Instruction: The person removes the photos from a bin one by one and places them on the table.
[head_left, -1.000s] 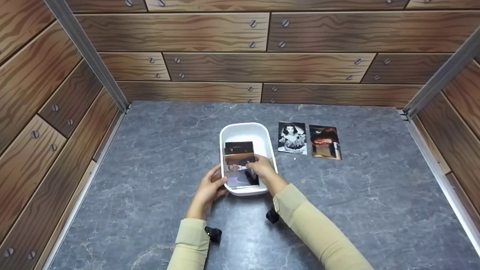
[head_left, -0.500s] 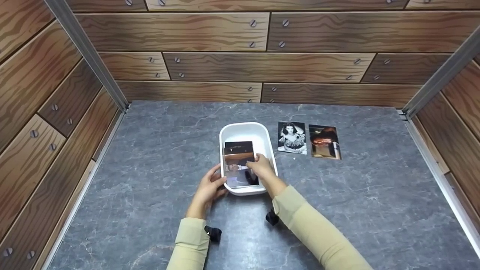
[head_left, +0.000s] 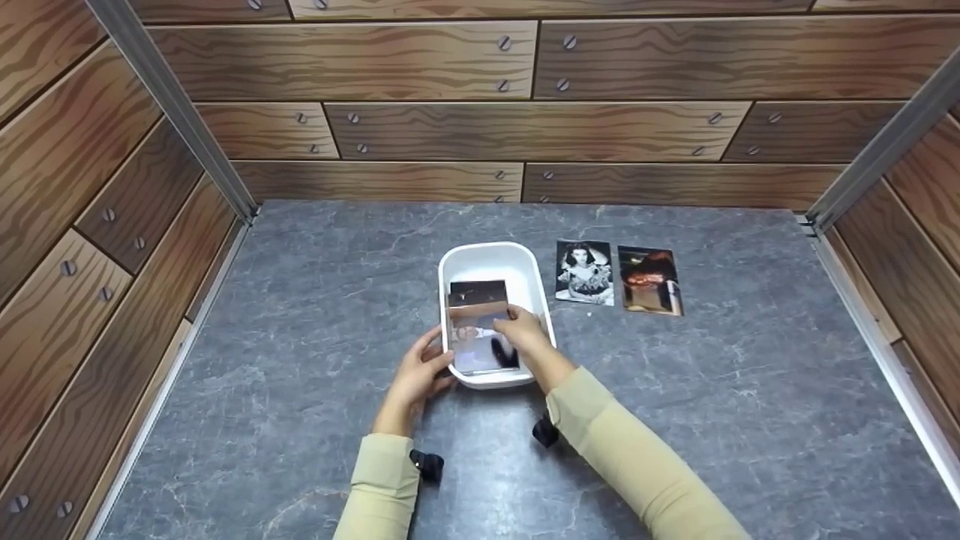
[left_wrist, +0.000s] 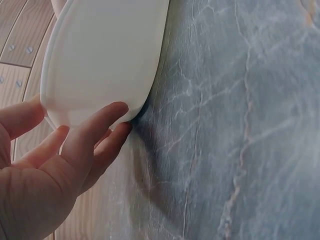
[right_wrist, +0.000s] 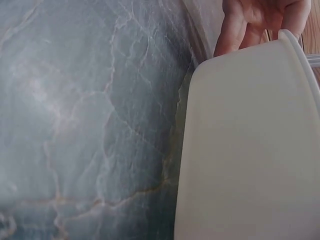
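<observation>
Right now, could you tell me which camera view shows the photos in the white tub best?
The head view: the photos lie in the tub under the right hand. Both wrist views show only the tub's outer wall, no photos.

Head view: from above and behind the arms, looking forward and down over the whole grey table; set back enough to take in the wooden walls
Left wrist view: low, very near, facing the white tub from its outer wall
Right wrist view: low, very near, against the tub's other side
Shared: tub and table surface appear in all three
</observation>
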